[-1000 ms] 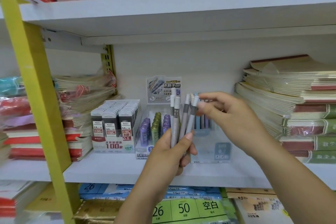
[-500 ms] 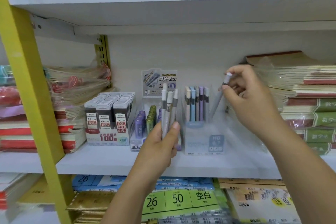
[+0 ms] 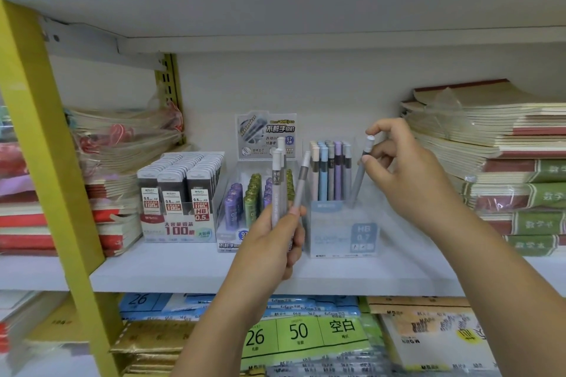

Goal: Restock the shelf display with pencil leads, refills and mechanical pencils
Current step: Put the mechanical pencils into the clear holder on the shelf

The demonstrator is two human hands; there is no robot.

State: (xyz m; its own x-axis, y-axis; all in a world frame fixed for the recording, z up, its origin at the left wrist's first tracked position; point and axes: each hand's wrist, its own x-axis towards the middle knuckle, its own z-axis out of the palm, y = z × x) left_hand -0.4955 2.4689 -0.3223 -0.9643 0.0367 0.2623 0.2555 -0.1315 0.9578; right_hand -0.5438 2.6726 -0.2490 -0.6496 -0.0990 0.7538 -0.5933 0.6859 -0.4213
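Note:
My left hand grips three grey mechanical pencils upright in front of the shelf. My right hand pinches the top of one grey pencil, which leans with its tip inside the clear pencil display box. Several pastel pencils stand at the back of that box. To the left stands a tray of purple and green lead tubes, and further left a box of black lead cases.
The white shelf board carries stacked notebooks at the left and at the right. A yellow upright runs down the left. Packaged paper pads fill the shelf below.
My right hand took one pencil from the bundle in my left hand, carried it right and lowered its tip into the clear box. The left hand sank a little.

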